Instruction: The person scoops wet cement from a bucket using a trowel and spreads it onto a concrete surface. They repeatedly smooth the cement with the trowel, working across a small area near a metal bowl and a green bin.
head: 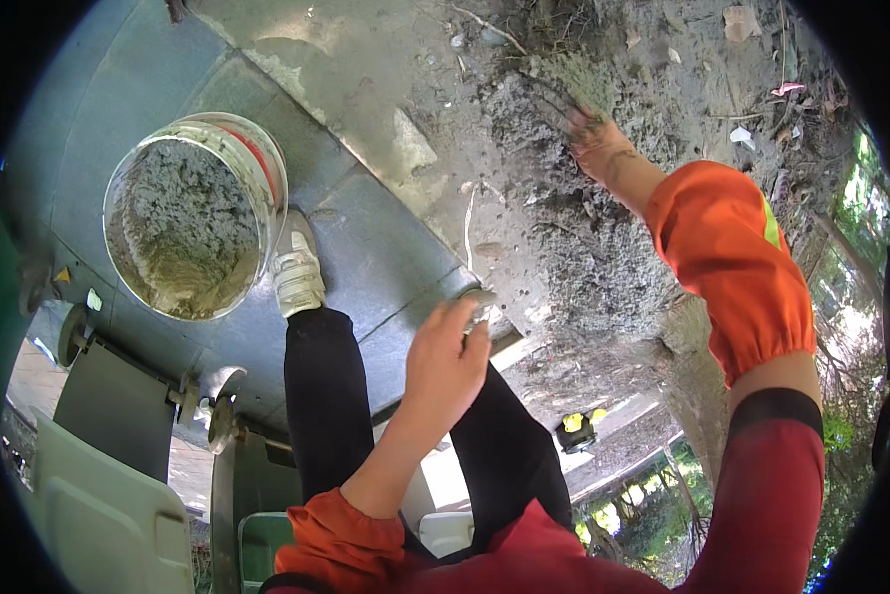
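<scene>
With its fingers smeared grey and blurred, my right hand [597,145] touches a rough patch of wet, mortar-like material [586,260] on the ground. Whether it grips any of this is unclear. My left hand [449,356] is bent in front of my knee, its thumb and fingers around or against a small greyish thing, perhaps part of a shoe, that I cannot make out. At the left, a white plastic bucket [274,160] with a red band stands tilted in view, holding grey, lumpy wet mix [185,215]. Its side is close to my light strapped shoe [296,271].
Grey paving slabs [371,230] meet the dirt ground along a diagonal edge. Wheeled bins [103,512] stand at the lower left. Roots, dry leaves and scraps lie at the top right. A dark container with yellow things [577,432] stands beyond my knee, near plants.
</scene>
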Tool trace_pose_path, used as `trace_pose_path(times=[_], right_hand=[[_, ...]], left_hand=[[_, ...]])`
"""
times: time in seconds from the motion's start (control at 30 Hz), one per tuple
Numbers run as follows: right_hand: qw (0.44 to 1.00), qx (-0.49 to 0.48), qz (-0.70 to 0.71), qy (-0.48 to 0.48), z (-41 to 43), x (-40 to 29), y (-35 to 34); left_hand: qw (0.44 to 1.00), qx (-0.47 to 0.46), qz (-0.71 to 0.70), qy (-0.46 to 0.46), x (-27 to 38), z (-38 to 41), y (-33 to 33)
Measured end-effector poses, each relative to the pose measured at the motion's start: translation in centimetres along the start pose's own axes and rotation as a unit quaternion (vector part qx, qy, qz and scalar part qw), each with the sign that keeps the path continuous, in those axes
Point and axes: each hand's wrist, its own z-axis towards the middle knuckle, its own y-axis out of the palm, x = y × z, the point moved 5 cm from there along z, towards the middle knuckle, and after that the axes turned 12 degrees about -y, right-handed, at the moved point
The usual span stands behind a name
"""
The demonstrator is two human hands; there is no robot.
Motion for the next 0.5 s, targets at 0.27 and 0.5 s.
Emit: trace_pose_path(times=[0.27,0.5], right_hand=[[0.88,0.199,0.428,0.057,-5.5,13.4,-8.8],[0.91,0.038,0.407,0.064,-2.4,15.4,-7.6]], left_hand=[[0.985,-0.024,-0.155,-0.066,-1.8,-1.2,-1.4],[0.969,-0.047,-0.229,-0.077,-3.2,-1.2,-0.9]])
